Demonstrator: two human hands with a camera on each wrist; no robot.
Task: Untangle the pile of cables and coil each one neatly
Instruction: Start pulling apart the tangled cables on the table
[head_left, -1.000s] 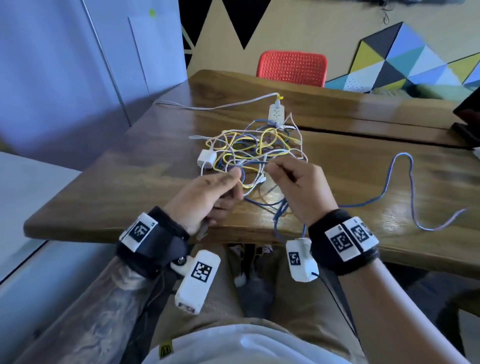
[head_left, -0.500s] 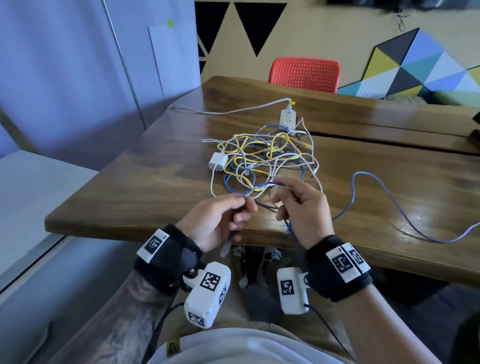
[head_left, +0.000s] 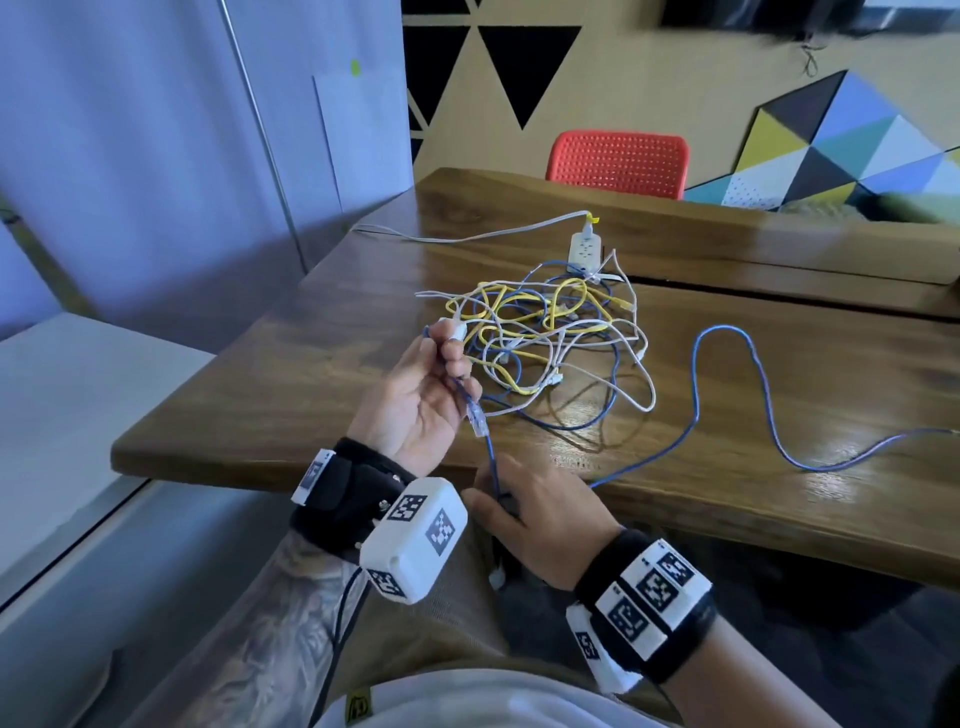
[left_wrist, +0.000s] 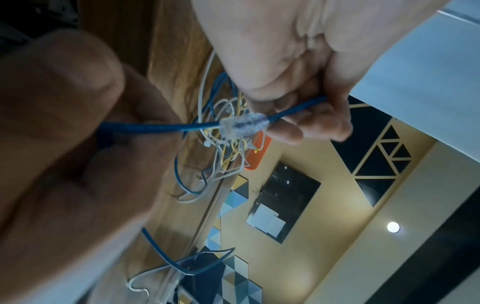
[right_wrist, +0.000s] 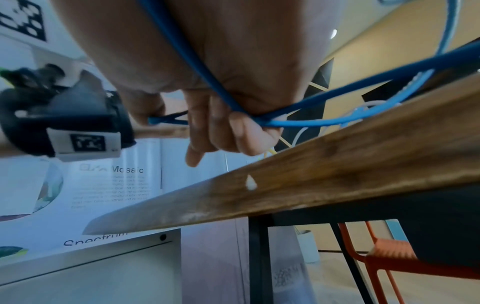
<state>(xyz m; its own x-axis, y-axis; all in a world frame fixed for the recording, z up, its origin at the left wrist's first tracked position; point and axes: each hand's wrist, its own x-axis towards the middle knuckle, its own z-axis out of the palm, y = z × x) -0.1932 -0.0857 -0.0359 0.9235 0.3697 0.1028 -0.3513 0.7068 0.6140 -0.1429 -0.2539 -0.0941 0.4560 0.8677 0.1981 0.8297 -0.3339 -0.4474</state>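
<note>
A tangle of yellow, white and blue cables (head_left: 550, 332) lies mid-table. My left hand (head_left: 441, 374) is raised over the near edge, palm toward me, and its fingers pinch a blue cable (head_left: 491, 457) just above its clear plug (head_left: 477, 418). The left wrist view shows that plug (left_wrist: 241, 124) beside my curled fingers (left_wrist: 311, 115). Lower down, my right hand (head_left: 519, 509) grips the same blue cable at the table's front edge. Its fingers (right_wrist: 233, 127) curl round the blue cable (right_wrist: 298, 123). The rest of the cable snakes off to the right (head_left: 727, 338).
A white power strip (head_left: 586, 249) with a grey lead sits behind the pile. The wooden table (head_left: 311, 395) has a seam to a second slab at the back. A red chair (head_left: 618, 161) stands beyond it. A pale counter (head_left: 78, 395) lies at my left.
Both hands have drawn back from the pile toward me. The left has turned palm-up and lifted the blue plug end. The right has dropped along the blue cable to the table's front edge.
</note>
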